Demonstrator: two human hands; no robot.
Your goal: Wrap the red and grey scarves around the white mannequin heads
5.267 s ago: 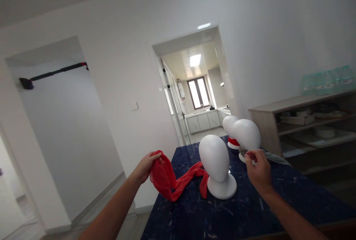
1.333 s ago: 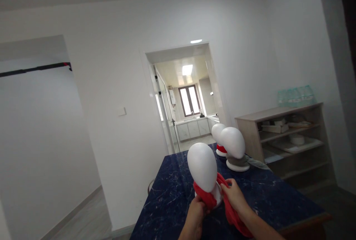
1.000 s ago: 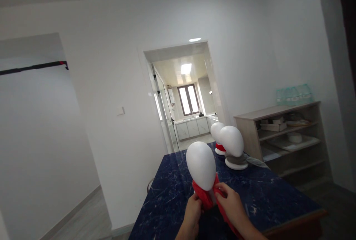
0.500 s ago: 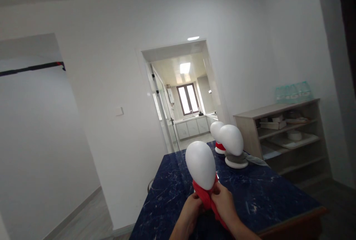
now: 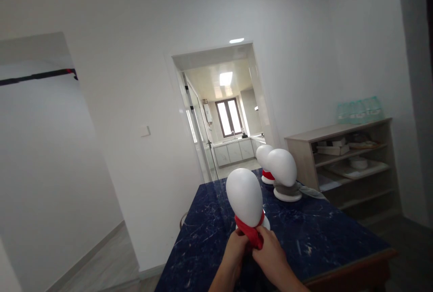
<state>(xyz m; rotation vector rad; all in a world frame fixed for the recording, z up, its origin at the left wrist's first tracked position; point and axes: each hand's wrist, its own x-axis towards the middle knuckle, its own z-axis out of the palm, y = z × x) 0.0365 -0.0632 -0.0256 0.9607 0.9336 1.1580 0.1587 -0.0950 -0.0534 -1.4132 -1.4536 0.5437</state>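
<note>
Drawn together since one second ago, when its two sides stood apart, the red scarf (image 5: 249,230) now spans the front of the neck of the nearest white mannequin head (image 5: 244,195). Left hand (image 5: 236,247) and right hand (image 5: 270,249) lie close together just below the head, fingers closed on the bunched cloth; several fingertips are hidden. From this grip the scarf rises along both sides of the neck. The head stands on the blue marbled table (image 5: 209,224), its base partly covered.
</note>
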